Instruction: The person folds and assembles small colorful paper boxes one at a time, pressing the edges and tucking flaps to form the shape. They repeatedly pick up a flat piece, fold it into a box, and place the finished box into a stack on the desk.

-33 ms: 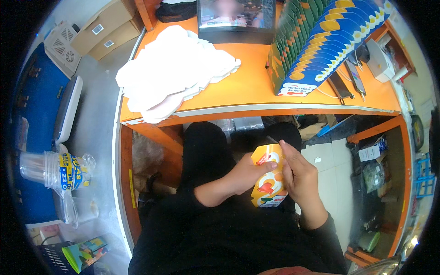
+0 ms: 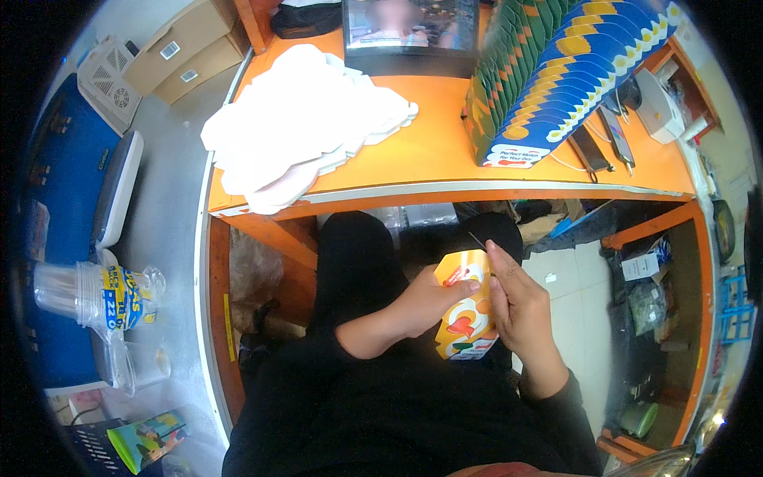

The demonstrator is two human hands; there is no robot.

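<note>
My left hand (image 2: 421, 306) is closed on a yellow printed cardboard piece (image 2: 463, 326), its thumb lying across the front. The piece is held upright over my lap, with cut corners at the top and orange and white shapes on its face. My right hand (image 2: 518, 306) is at the right edge of the cardboard, fingers pinched together. A thin dark blade-like tool (image 2: 477, 241) sticks out from its fingertips beside the top edge; the rest of the tool is hidden in the hand.
On the orange desk (image 2: 429, 119) lies a pile of white cut-out sheets (image 2: 294, 119). Nested printed cartons (image 2: 548, 87) stand to their right, near a screen (image 2: 409, 36) and phones (image 2: 588, 149). Stacked plastic cups (image 2: 67, 290) lie on the grey surface at left.
My right fingers have shifted slightly, and the thin tool shows more of its length above the fingertips. The left hand and the cardboard look unmoved.
</note>
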